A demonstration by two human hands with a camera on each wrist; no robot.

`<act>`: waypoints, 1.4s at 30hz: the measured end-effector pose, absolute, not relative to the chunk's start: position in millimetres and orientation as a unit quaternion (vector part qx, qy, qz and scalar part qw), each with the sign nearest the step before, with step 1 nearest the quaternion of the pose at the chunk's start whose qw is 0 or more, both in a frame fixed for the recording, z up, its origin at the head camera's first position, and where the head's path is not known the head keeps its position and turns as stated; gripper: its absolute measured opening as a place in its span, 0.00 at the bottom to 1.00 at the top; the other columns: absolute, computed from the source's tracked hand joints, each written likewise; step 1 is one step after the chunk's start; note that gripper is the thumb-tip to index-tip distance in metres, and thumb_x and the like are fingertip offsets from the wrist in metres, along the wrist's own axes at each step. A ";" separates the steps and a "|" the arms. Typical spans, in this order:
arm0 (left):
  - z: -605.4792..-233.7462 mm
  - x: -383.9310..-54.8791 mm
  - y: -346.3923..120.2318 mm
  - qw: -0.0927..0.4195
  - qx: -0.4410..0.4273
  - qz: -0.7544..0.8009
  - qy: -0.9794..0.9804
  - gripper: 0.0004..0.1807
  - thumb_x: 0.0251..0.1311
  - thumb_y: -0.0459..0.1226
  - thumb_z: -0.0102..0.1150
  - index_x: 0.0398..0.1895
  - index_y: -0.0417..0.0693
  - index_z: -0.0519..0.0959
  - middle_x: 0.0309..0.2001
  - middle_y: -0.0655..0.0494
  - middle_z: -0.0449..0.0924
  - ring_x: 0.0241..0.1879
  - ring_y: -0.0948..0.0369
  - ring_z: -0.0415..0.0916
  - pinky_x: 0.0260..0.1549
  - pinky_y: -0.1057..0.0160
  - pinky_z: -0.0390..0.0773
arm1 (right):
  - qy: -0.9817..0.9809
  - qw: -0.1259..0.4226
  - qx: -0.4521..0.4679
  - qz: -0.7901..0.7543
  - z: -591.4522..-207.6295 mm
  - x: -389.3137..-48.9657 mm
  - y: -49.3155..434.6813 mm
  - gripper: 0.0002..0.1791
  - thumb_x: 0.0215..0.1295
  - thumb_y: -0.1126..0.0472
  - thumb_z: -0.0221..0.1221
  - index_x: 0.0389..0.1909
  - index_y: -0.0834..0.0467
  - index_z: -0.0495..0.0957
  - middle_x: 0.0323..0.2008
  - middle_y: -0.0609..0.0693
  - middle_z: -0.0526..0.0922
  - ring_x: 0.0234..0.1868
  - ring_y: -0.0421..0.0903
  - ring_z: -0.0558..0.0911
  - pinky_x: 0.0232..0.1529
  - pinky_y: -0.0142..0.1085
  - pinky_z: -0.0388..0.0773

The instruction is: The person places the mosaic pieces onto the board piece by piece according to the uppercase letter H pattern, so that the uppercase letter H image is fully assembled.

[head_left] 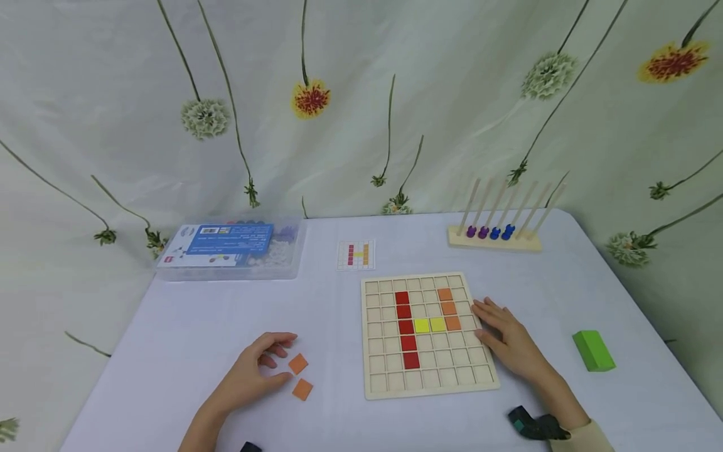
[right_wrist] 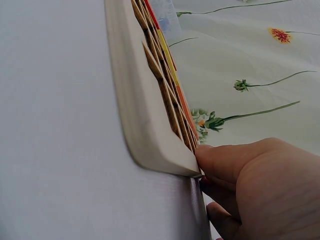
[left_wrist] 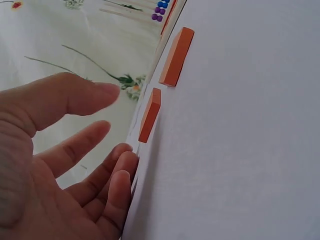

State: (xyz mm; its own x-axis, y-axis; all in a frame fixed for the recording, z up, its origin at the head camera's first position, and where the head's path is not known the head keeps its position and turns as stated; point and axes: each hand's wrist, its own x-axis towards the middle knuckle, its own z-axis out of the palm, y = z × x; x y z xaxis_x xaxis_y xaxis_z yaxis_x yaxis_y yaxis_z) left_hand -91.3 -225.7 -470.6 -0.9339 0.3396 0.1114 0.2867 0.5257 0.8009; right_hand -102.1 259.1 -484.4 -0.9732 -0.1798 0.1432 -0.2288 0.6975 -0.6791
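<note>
My left hand [head_left: 254,369] hovers beside two loose orange square tiles, thumb and fingers apart with nothing between them. The farther orange tile [head_left: 298,363] lies close by the fingertips, and the nearer orange tile [head_left: 302,389] is just past the thumb; both show edge-on in the left wrist view. My right hand [head_left: 511,342] rests against the right edge of a wooden grid board [head_left: 375,381], its thumb [right_wrist: 220,160] at the rim. Set in the grid are a column of several red tiles [head_left: 406,326], two yellow tiles [head_left: 422,325] and three orange tiles [head_left: 449,308].
Behind the board lies a pattern card [head_left: 356,255]. A clear plastic case [head_left: 282,267] with a blue label stands back left, a wooden peg stand [head_left: 494,240] with purple and blue beads back right. On the right is a green block [head_left: 594,351].
</note>
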 end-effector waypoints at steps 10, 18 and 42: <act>-486.0 -93.2 -224.8 -0.029 0.207 0.411 0.887 0.31 0.39 0.27 0.74 0.52 0.49 0.80 0.44 0.62 0.77 0.40 0.69 0.71 0.35 0.71 0.74 | -0.920 0.038 0.117 0.372 -483.1 -102.6 258.3 0.28 0.65 0.63 0.61 0.65 0.65 0.69 0.69 0.63 0.67 0.73 0.67 0.57 0.70 0.64 0.46; -487.9 -90.6 -217.7 -0.041 0.197 0.376 0.904 0.27 0.40 0.30 0.76 0.49 0.54 0.82 0.42 0.65 0.72 0.37 0.71 0.67 0.32 0.72 0.71 | -0.921 0.035 0.113 0.372 -484.4 -101.3 258.4 0.29 0.65 0.62 0.61 0.66 0.65 0.69 0.69 0.63 0.67 0.73 0.67 0.57 0.70 0.64 0.46; -485.8 -92.1 -217.4 -0.063 0.221 0.384 0.894 0.20 0.44 0.26 0.71 0.43 0.50 0.85 0.42 0.64 0.73 0.37 0.69 0.67 0.30 0.71 0.71 | -0.920 0.043 0.119 0.372 -485.4 -101.3 258.6 0.29 0.65 0.62 0.61 0.65 0.66 0.69 0.68 0.64 0.68 0.72 0.67 0.57 0.71 0.63 0.46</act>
